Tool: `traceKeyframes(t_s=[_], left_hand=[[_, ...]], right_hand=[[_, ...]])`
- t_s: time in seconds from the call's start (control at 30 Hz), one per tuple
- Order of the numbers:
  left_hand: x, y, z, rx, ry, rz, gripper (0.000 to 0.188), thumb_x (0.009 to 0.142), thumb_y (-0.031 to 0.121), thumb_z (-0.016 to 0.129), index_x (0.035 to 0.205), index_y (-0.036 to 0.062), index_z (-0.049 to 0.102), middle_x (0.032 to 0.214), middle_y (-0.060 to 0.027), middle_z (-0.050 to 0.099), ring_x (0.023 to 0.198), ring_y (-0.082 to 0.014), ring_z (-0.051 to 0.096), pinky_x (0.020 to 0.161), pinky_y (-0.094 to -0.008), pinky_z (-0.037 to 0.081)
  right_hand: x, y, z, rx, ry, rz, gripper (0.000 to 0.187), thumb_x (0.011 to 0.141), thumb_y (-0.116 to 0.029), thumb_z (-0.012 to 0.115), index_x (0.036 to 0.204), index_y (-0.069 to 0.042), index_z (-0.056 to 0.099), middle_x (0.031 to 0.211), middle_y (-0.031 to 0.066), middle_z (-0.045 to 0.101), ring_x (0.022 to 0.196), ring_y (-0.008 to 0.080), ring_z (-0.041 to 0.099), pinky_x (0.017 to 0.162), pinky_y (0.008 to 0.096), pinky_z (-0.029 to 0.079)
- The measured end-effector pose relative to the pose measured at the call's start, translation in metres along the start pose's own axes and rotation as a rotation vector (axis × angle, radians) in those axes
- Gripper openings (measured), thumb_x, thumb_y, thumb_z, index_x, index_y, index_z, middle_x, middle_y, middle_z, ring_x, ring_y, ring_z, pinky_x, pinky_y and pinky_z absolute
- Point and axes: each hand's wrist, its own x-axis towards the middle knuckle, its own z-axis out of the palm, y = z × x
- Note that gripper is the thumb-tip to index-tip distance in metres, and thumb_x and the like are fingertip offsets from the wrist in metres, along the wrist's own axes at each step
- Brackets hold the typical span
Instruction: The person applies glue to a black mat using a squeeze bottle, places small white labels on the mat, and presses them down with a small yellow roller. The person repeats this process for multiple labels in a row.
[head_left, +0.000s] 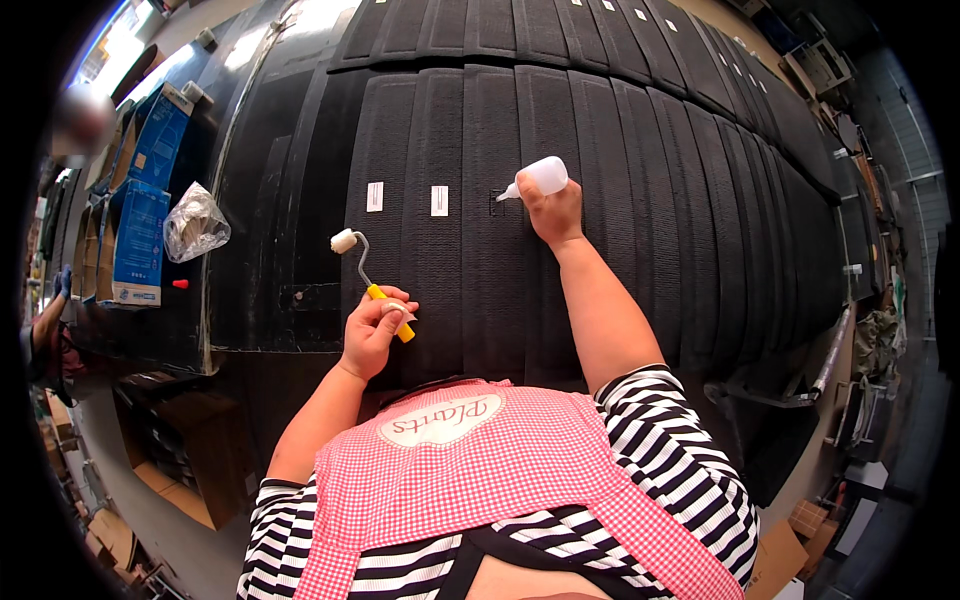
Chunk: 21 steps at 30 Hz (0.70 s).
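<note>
White bottle (546, 176) tilts in the right hand (556, 214), contents indistinct.

smooth plastic bottle (546, 176), rough matt mats (440, 280), perhaps cloth, plastic roller handle (376, 291), metal roller rod (364, 258)

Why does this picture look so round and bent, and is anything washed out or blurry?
Head view overall: the wide fisheye lens bends straight edges and leaves black corners; head view, upper left: glare whitens part of the dark table, and a round patch is blurred; head view, centre: the white bottle and yellow-handled roller look fairly sharp.
</note>
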Motion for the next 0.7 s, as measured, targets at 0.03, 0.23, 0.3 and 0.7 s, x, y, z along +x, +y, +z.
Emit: traceKeyframes(t_s=[0.03, 0.23, 0.3, 0.7], left_hand=[[0.0, 0.0, 0.0, 0.001, -0.001, 0.001, 0.022, 0.1, 0.017, 0.062, 0.098, -0.0023, 0.072, 0.12, -0.0114, 0.056, 0.105, -0.0226, 0.065, 0.098, -0.036, 0.049], [0.0, 0.0, 0.0, 0.016, 0.011, 0.006, 0.022, 0.099, 0.017, 0.062, 0.097, -0.0024, 0.073, 0.119, -0.0115, 0.057, 0.105, -0.0221, 0.065, 0.097, -0.0352, 0.05], [0.0, -0.002, -0.001, 0.041, 0.007, 0.019, 0.022, 0.099, 0.017, 0.062, 0.097, -0.0024, 0.073, 0.119, -0.0114, 0.057, 0.105, -0.0221, 0.065, 0.097, -0.0349, 0.05], [-0.001, -0.001, 0.001, 0.005, 0.019, -0.01, 0.02, 0.1, 0.016, 0.061, 0.098, -0.0013, 0.072, 0.119, -0.0107, 0.056, 0.105, -0.0215, 0.065, 0.097, -0.0349, 0.05]], right_hand=[[0.001, 0.002, 0.001, -0.014, 0.019, -0.006, 0.034, 0.087, -0.04, 0.069, 0.082, -0.006, 0.073, 0.079, 0.0101, 0.073, 0.075, 0.0272, 0.073, 0.07, 0.0388, 0.057], [-0.003, 0.006, -0.001, 0.006, -0.009, 0.001, 0.032, 0.087, -0.038, 0.068, 0.082, -0.006, 0.072, 0.078, 0.0096, 0.073, 0.075, 0.0262, 0.073, 0.07, 0.0387, 0.057], [-0.008, 0.003, -0.004, 0.029, -0.042, 0.024, 0.03, 0.086, -0.036, 0.069, 0.083, -0.006, 0.072, 0.077, 0.0092, 0.073, 0.076, 0.0254, 0.073, 0.07, 0.0379, 0.057], [0.049, -0.04, -0.011, 1.099, -0.299, 0.86, 0.041, 0.088, -0.048, 0.073, 0.079, -0.01, 0.06, 0.064, -0.0034, 0.045, 0.056, 0.0082, 0.04, 0.054, 0.0245, 0.036]])
